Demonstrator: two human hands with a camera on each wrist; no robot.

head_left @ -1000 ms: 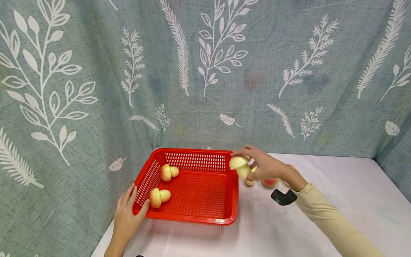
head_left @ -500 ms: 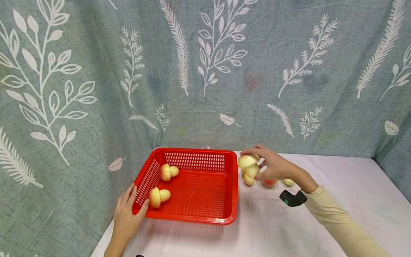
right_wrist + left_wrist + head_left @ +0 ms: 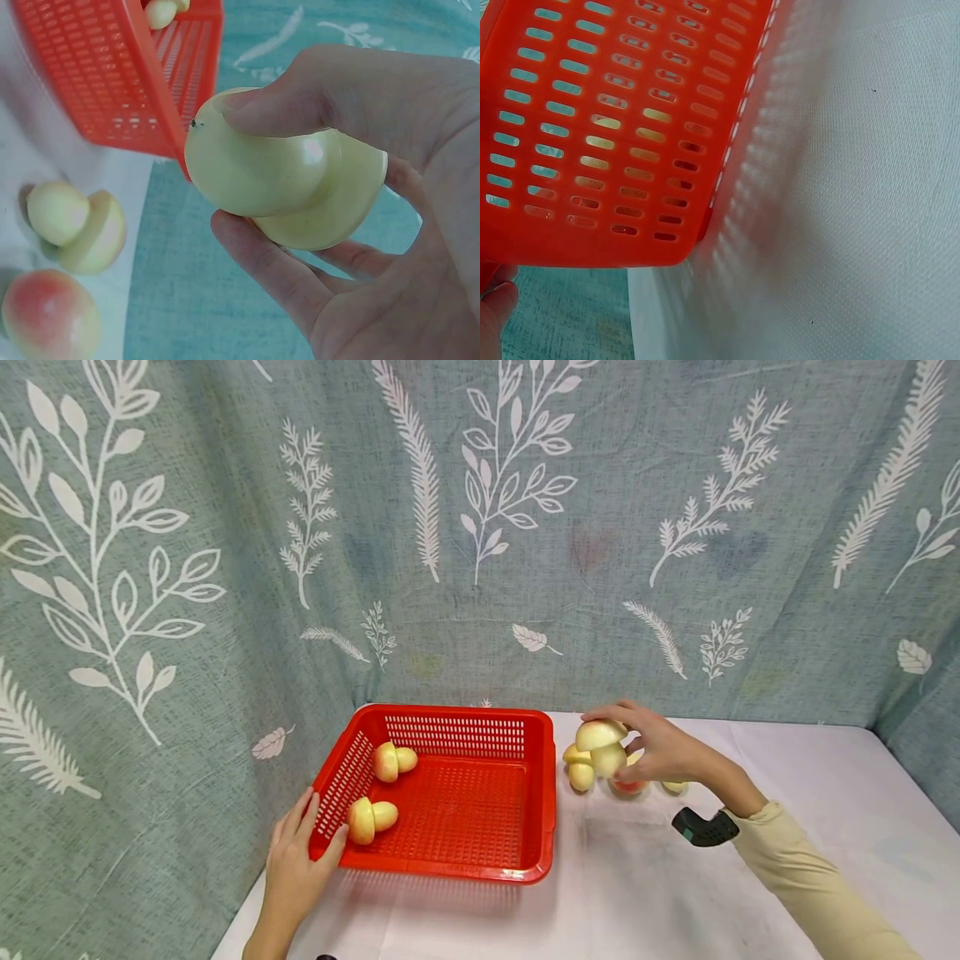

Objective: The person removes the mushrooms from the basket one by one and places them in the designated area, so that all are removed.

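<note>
A red slotted basket [image 3: 450, 868] sits on the white table, and two pale toy mushrooms [image 3: 393, 762] [image 3: 371, 819] lie in its left half. My left hand [image 3: 326, 822] grips its front left corner, thumb on the rim and fingers along the outer wall [image 3: 615, 112]. Just right of the basket and above the table, my right hand [image 3: 613, 733] pinches a third mushroom [image 3: 602, 745] by its cap. The right wrist view shows this mushroom [image 3: 285, 180] between thumb and fingers. Another mushroom [image 3: 579, 768] [image 3: 75, 225] lies on the table just below it.
A pink-red fruit [image 3: 628, 787] [image 3: 49, 315] and a small pale piece [image 3: 675, 787] lie on the table under my right hand. A leaf-patterned cloth [image 3: 480, 568] hangs behind and to the left. White table [image 3: 810, 793] stretches right of the fruit.
My right hand has carried the mushroom to the right, away from the basket's right rim and over the fruit on the table. The left hand and basket have stayed put.
</note>
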